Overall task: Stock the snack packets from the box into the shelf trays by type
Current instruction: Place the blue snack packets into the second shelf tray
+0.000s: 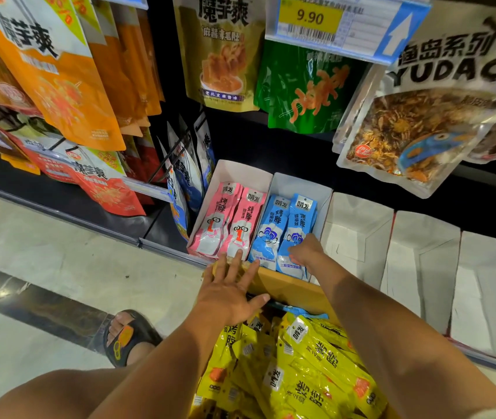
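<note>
Two white shelf trays stand side by side on the bottom shelf. The left tray (237, 170) holds pink packets (228, 219), the right tray (304, 182) holds blue packets (283, 225). My left hand (231, 285) lies flat with spread fingers on the far rim of the cardboard box (295, 288), fingertips touching the pink packets' lower ends. My right hand (305, 251) rests on the blue packets with fingers curled at their lower right; whether it pinches one is unclear. The box below is full of yellow packets (310, 367), with one blue packet (304, 312) at its far edge.
Three upturned white trays (422, 261) sit to the right on the same shelf. Large snack bags hang on hooks above (416, 125). A price rail (331, 22) juts out overhead. My sandalled foot (129, 337) and knee are at lower left on the tiled floor.
</note>
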A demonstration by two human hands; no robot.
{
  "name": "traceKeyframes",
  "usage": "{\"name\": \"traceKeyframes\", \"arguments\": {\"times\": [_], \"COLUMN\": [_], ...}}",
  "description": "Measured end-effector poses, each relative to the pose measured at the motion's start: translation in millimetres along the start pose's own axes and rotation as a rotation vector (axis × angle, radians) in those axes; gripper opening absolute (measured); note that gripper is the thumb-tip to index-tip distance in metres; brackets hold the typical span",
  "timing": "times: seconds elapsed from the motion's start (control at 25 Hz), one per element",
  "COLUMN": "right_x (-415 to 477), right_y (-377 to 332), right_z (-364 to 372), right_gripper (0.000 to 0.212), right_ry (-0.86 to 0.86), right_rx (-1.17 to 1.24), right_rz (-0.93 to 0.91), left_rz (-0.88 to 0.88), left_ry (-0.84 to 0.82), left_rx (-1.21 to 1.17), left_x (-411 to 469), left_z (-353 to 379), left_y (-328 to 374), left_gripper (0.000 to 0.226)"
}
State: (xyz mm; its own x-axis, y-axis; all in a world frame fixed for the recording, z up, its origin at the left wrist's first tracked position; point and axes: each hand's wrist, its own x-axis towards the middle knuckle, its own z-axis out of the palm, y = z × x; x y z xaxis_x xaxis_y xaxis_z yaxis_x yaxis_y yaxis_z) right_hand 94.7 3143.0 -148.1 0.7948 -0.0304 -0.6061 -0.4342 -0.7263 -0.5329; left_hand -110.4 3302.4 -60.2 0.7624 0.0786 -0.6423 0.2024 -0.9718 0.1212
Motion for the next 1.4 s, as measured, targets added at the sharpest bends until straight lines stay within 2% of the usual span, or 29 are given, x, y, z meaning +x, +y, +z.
{"name": "traceKeyframes", "arguments": {"times": [0.16,0.36,0.44,0.56,0.68,0.76,0.84,0.96,1.04,1.2,1.4], "right_x": [-36.5,-97.3,-125.6,-167.9,-191.5,-186.7,-169.9,-143.5,-132.9,-123.0,-130.9], "right_y": [-4.7,5.1,16.0,40.3,74.5,97.2,119.7,149.1,155.4,155.0,142.9], "right_z": [-14.9,-40.1,-46.0,-50.5,-47.0,-41.5,-35.8,-29.6,-25.9,-14.7,-20.1], "right_gripper": [0.039,0.055,0.044,0.021,0.017,0.019,0.029,0.044,0.044,0.027,0.030], "right_ry": [-0.018,0.025,0.023,0.011,0.006,-0.060,-0.146,-0.247,-0.249,-0.186,-0.149], "right_rx": [-0.041,-0.092,-0.111,-0.013,-0.124,-0.345,-0.598,-0.894,-0.965,-1.025,-0.985], "right_rz": [-0.079,-0.280,-0.381,-0.522,-0.632,-0.621,-0.528,-0.391,-0.340,-0.333,-0.378], "left_rz": [0.007,0.045,0.065,0.075,0.071,0.077,0.081,0.082,0.082,0.080,0.071], "left_ry": [-0.009,0.038,0.084,0.157,0.159,0.144,0.139,0.135,0.134,0.134,0.106], "left_rx": [-0.005,-0.032,-0.026,0.014,0.054,0.062,0.067,0.112,0.121,0.120,0.101], "left_x": [-1.3,-12.1,-18.8,-27.5,-32.0,-31.2,-28.8,-23.1,-19.7,-18.5,-21.9], "left_z": [-2.8,-5.4,0.7,15.9,23.0,21.0,19.8,23.0,24.7,22.6,17.9], "left_y": [-1.3,-5.1,-9.9,-15.7,-15.5,-14.4,-14.8,-17.7,-19.2,-20.3,-17.3], "left_gripper": [0.082,0.077,0.075,0.075,0.075,0.077,0.081,0.098,0.105,0.110,0.110]}}
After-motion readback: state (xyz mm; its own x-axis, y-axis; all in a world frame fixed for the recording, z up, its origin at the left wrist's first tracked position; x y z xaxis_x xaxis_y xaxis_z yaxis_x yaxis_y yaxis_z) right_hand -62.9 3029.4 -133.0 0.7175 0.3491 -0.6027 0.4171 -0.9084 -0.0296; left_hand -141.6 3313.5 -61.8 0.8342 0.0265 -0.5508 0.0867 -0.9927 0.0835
